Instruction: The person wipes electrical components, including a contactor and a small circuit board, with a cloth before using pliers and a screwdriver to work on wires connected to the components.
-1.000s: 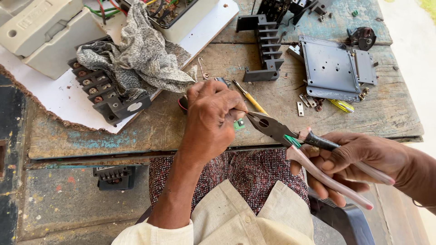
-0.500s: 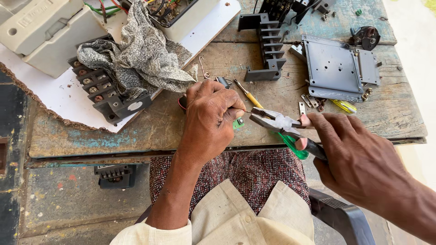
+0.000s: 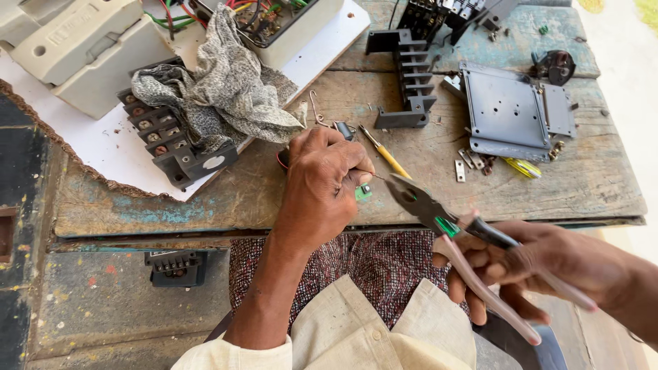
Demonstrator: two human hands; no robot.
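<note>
At the 9 o'clock side of the worn wooden bench (image 3: 205, 195), a black terminal block (image 3: 179, 147) is noted lying on a white sheet, partly covered by a crumpled patterned cloth (image 3: 219, 89). Near centre, the left hand (image 3: 325, 185) is seen curled over a small green part (image 3: 363, 192), which is pinched between its fingertips at the bench's near edge; a thin wire appears to run from it toward 3 o'clock, though this is too fine to confirm. A yellow-handled screwdriver (image 3: 385, 154) is observed just beyond, at 1 o'clock of that hand. The pliers (image 3: 439, 212) are gripped by the right hand (image 3: 528, 264), fingers wrapped around the spread handles, jaws slightly parted and pointed at the green part without touching it. A grey metal plate (image 3: 510, 109) lies toward 2 o'clock. The step in hand is judged to be a gripping or trimming at the part; the jaws would need to be brought onto the wire and closed.
</note>
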